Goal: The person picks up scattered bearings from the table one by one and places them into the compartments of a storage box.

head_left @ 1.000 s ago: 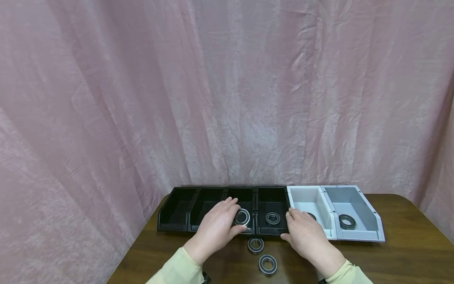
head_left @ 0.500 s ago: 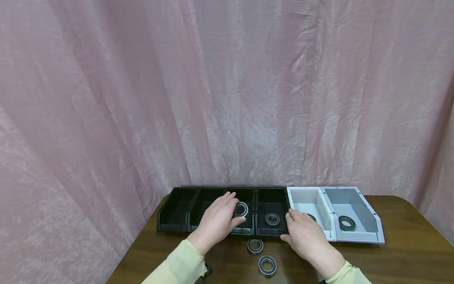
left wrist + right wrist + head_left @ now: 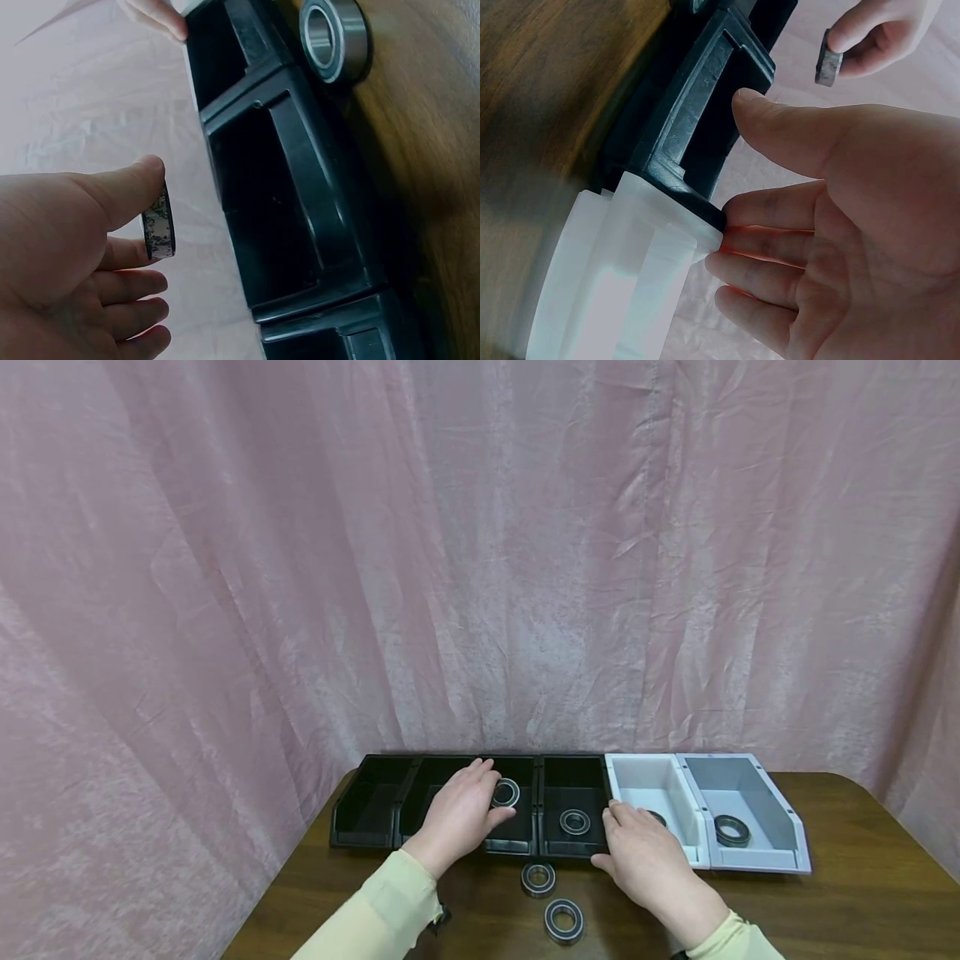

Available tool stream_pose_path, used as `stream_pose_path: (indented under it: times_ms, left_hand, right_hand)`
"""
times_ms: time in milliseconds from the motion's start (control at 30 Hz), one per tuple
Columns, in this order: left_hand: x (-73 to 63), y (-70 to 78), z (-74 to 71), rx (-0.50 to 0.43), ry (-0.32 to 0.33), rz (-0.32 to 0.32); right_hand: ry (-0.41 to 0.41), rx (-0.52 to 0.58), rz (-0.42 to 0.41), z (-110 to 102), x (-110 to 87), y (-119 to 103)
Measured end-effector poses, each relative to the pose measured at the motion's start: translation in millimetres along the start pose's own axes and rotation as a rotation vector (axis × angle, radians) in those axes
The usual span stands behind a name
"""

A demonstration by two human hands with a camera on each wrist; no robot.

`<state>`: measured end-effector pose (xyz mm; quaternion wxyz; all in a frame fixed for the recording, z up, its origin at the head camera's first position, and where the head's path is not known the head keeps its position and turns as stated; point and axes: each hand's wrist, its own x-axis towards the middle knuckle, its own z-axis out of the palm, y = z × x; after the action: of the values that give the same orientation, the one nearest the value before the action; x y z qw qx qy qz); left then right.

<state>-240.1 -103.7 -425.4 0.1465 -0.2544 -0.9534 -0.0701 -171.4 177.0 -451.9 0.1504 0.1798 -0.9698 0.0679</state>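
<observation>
My left hand [image 3: 459,817] pinches a ball bearing [image 3: 506,792] between thumb and fingers. In the left wrist view that bearing [image 3: 159,223] is edge-on, held up above the black bins [image 3: 270,202]. From the head it appears over the third black bin [image 3: 520,846] from the left. My right hand [image 3: 645,852] has its fingertips at the edge where the fourth black bin [image 3: 573,852] meets the white bin [image 3: 696,852]. In the right wrist view, the fingers [image 3: 769,281] are extended against that corner, gripping nothing. Another bearing [image 3: 575,822] lies inside the fourth black bin.
Two bearings lie on the wooden table before the bins, a nearer one [image 3: 564,921] and a farther one [image 3: 538,879]. The grey bin [image 3: 759,858] at right holds a bearing [image 3: 732,831]. One in the white bin is mostly hidden. A pink curtain [image 3: 480,568] hangs behind.
My left hand has moved slightly up and to the left in the head view, carrying the bearing with it. The right hand has stayed practically in place.
</observation>
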Motion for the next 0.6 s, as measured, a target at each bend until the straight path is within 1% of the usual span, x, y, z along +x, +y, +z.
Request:
stream_pose_path:
  times_ms: [300, 600]
  left_hand:
    - [3.9, -8.0, 14.2, -0.035, -0.017, -0.049]
    - [10.1, -14.4, 24.4, -0.047, -0.045, -0.062]
  right_hand:
    - [0.009, 0.008, 0.003, 1, 0.4, 0]
    - [0.005, 0.006, 0.004, 0, 0.4, 0]
